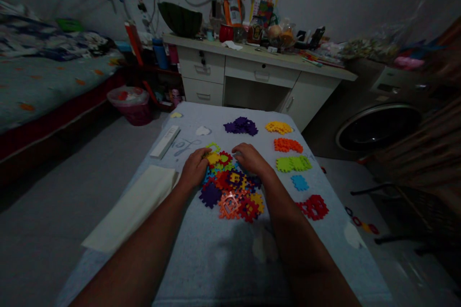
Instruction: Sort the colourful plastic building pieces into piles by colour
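A mixed pile of toothed plastic building pieces (230, 187) lies mid-table in purple, red, orange, yellow, green and blue. My left hand (195, 168) rests at the pile's left edge, its fingertips against a yellow piece (212, 158) and a light green piece (213, 147). On the other side, my right hand (249, 157) hovers over the pile's upper right edge, fingers loosely apart and nothing visible in them. A red ring-like piece (225, 158) sits between the hands. Beyond them is a purple heap (241, 126).
Down the right side run groups of yellow (279, 127), orange (288, 145), green (293, 163), blue (299, 183) and red pieces (315, 207). At left lie a white box (165, 142) and a folded cream sheet (133, 208). A cluttered desk (205, 64) stands behind.
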`<control>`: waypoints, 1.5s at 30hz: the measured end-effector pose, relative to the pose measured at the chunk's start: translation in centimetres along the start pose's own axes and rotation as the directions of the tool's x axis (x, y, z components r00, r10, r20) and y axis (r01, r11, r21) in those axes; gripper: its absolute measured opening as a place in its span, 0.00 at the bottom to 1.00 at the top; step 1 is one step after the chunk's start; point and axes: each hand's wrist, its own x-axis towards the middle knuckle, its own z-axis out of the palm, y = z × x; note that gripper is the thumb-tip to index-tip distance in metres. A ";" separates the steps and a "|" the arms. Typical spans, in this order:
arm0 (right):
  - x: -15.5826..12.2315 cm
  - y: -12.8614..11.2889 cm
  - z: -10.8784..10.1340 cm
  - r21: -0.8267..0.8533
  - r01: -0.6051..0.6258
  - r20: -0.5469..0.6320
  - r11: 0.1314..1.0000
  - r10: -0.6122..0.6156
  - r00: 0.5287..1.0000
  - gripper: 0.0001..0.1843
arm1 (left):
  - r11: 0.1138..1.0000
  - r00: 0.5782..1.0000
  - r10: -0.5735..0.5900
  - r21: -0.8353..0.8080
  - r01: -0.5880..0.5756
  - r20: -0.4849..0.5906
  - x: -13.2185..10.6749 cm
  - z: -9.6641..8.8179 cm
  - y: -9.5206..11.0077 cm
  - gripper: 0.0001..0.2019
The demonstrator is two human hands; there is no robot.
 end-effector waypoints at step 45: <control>-13.3 8.1 -9.8 0.472 -0.327 -0.133 0.819 0.433 0.891 0.13 | 1.000 1.000 -0.012 0.015 0.012 0.029 0.2 0.0 -0.2 0.24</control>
